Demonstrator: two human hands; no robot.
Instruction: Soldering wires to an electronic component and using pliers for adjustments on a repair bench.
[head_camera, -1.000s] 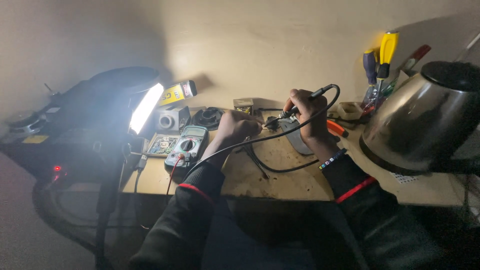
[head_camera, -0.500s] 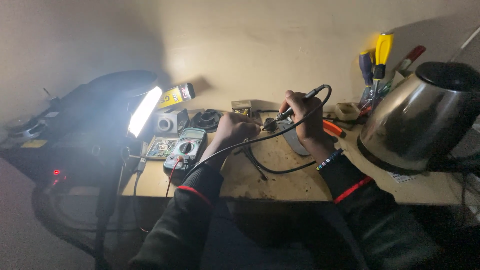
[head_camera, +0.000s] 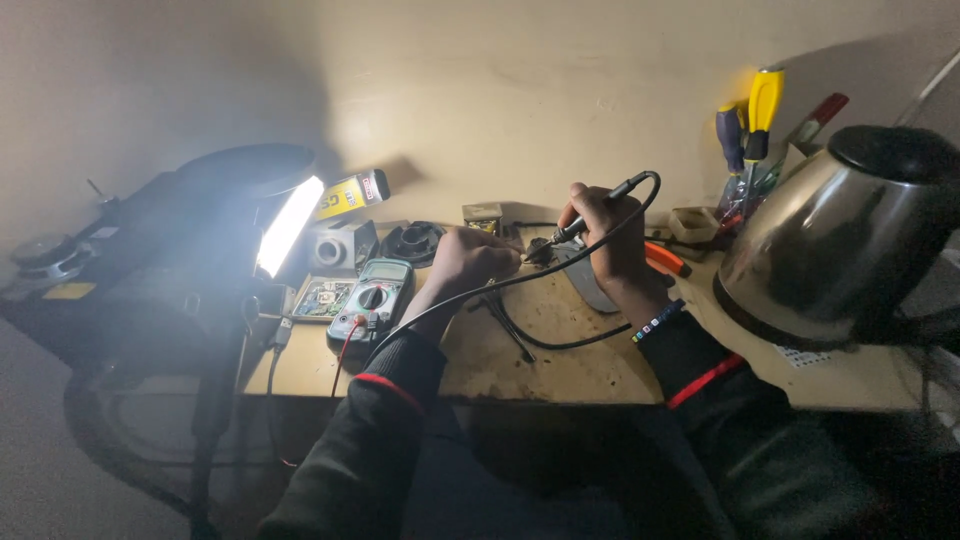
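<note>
My right hand (head_camera: 605, 240) grips a black soldering iron (head_camera: 600, 205) like a pen, tip pointing down-left at a small dark part (head_camera: 540, 250) on the wooden bench (head_camera: 560, 350). Its black cord (head_camera: 500, 290) loops over my hand and runs down across my left sleeve. My left hand (head_camera: 468, 260) is closed on the bench just left of the tip; whether it pinches a wire or the part is hidden. A grey flat piece (head_camera: 590, 285) lies under my right hand.
A steel kettle (head_camera: 830, 240) stands at the right. Screwdrivers (head_camera: 755, 125) stand in a holder behind it. A multimeter (head_camera: 370, 300) lies left of my left hand, beside a bright lamp (head_camera: 290, 225) and a dark machine (head_camera: 130, 270). Orange-handled tool (head_camera: 665, 260) near my wrist.
My right hand has shifted slightly with the soldering iron, its tip staying over the small part. My left hand stays put beside it.
</note>
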